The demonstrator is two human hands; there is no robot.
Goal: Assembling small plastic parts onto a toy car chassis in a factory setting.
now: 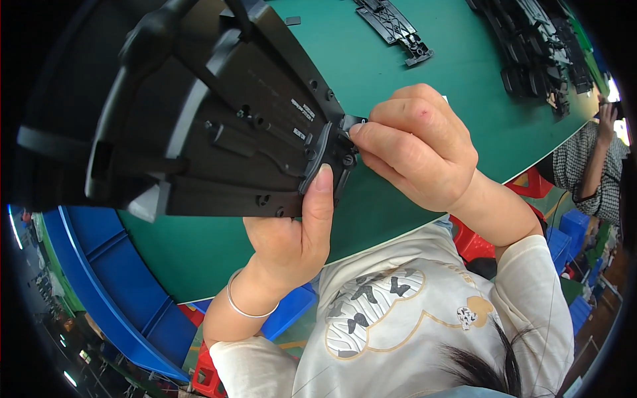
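A large black molded plastic panel [222,176] with ribs, screw bosses and raised bars fills the upper left, held tilted above the table. My left hand [285,239] grips its near end, thumb pressed on top by a curved black lip and the other fingers hidden underneath. At the panel's right corner, my right hand [421,149] is closed in a pinch. A small dark, shiny tab [352,122] shows beside those fingertips; whether it is loose or part of the panel I cannot make out.
The green tabletop [458,79] carries a narrow black ribbed part [398,30] and a small dark rectangular piece [292,21] at the far side. Several long black parts [531,46] are piled at far right. A blue bin [119,278] stands at left; another person [587,166] is at right.
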